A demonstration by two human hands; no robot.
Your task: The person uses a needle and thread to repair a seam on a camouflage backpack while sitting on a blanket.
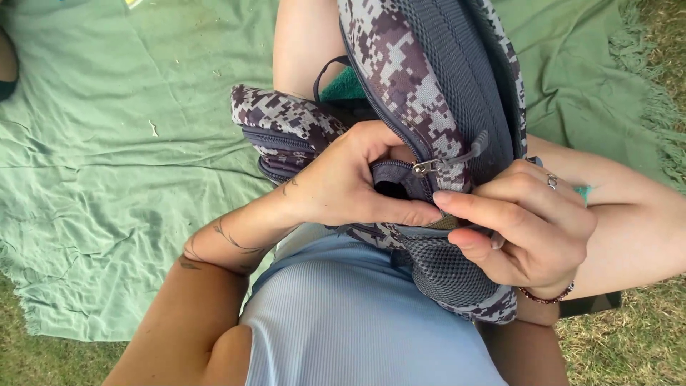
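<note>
I've got the backpack [429, 78] on my lap, a grey and purple pixel-camo one, standing roughly upright and leaning against my chest. Left hand [343, 182] is curled over the edge of a small zip pocket near the bag's lower part, thumb and fingers clamped on the fabric beside the opening, which shows as a dark gap. The metal zip slider [426, 167] sits just right of that gap, with a grey pull tab [464, 151] angling up and right from it. Right hand [529, 225] is closed on the bag's edge right under the slider, index fingertip meeting my left thumb tip; grip there is pinched on the fabric and mesh trim, not on the pull tab itself. There's a mesh side pocket [446, 271] below my right hand. Ring on a right finger, beaded bracelet [547, 295] on that wrist. Something teal [346, 86] shows inside the open main compartment. A green blanket [107, 157] is spread underneath, with grass [636, 336] at the edges.
</note>
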